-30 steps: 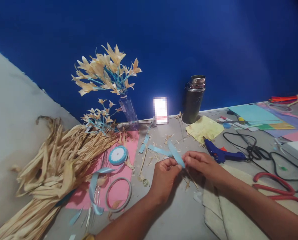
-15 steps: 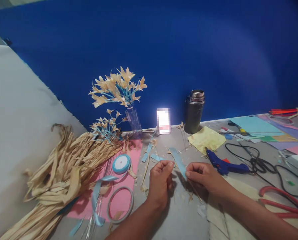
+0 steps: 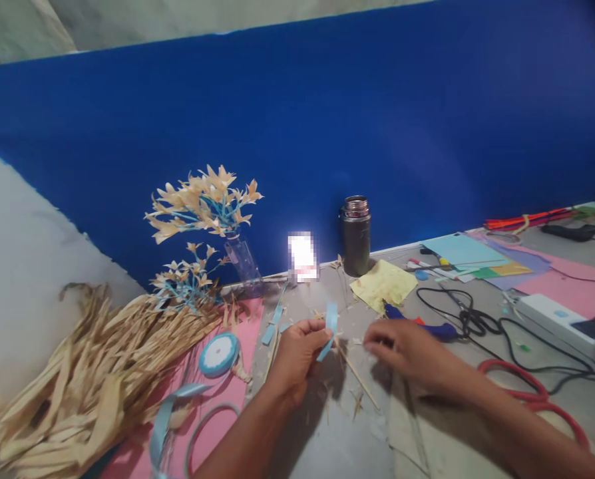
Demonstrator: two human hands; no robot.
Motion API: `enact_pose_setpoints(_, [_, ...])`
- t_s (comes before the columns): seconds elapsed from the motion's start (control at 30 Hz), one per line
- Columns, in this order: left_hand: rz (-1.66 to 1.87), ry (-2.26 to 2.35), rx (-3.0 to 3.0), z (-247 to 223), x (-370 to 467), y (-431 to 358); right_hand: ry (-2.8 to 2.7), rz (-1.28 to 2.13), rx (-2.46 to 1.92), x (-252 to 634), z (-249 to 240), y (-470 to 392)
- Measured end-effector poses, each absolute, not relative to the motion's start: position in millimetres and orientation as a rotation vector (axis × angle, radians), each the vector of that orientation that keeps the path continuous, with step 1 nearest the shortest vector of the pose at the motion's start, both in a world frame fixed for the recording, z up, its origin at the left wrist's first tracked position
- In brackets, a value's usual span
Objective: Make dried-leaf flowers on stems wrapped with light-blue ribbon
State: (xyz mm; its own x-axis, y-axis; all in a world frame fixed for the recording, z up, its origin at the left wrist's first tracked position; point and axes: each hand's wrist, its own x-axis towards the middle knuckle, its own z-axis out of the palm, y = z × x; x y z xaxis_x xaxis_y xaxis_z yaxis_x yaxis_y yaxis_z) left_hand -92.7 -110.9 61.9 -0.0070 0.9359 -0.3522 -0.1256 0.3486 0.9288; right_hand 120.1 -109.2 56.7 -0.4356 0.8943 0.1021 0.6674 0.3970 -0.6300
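My left hand [image 3: 302, 352] pinches a short strip of light blue ribbon [image 3: 330, 326] between thumb and fingers, the strip standing nearly upright above the table. Off to its right, my right hand [image 3: 402, 349] is bent at the fingers, with a gap between thumb and fingertips and no object visible in it. Behind that hand lies a blue glue gun [image 3: 440, 330], partly hidden by it. A thin straw-coloured stalk [image 3: 360, 378] rests between the hands. Further cut ribbon pieces [image 3: 273, 324] lie beyond my left hand.
Dried husks [image 3: 92, 379], a ribbon spool [image 3: 219, 354] and a grey ring [image 3: 198, 426] are at left. Husk flowers [image 3: 202, 203] stand in a clear bottle [image 3: 243, 263]. Further right are a dark flask [image 3: 356, 239], yellow paper [image 3: 385, 286], red-handled scissors [image 3: 537, 392] and a power strip [image 3: 557, 319].
My right hand has let go of the ribbon strip and moved away to the right. The strip is now in my left hand. The view has swung right and up.
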Motion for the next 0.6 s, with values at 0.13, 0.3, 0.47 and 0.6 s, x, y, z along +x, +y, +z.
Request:
enact_pose_setpoints(0.13, [1.008,1.338,1.039,69.8,-78.6,-83.6,-2.237,0.133,-1.870,186.9,63.4,-87.6])
enact_pose_setpoints(0.3, [1.012,1.430,1.266,63.0,-50.7,-35.7,-2.437,0.048,-1.857,214.7,33.4,-74.8])
enact_pose_setpoints(0.47, [1.010,1.471,1.324,46.2,-25.6,2.7,-2.493,0.128,-1.677,195.2,20.4,-76.6])
enact_pose_setpoints(0.6, [1.010,1.514,1.348,32.2,-19.0,16.3,-2.446,0.120,-1.728,198.5,19.1,-78.0])
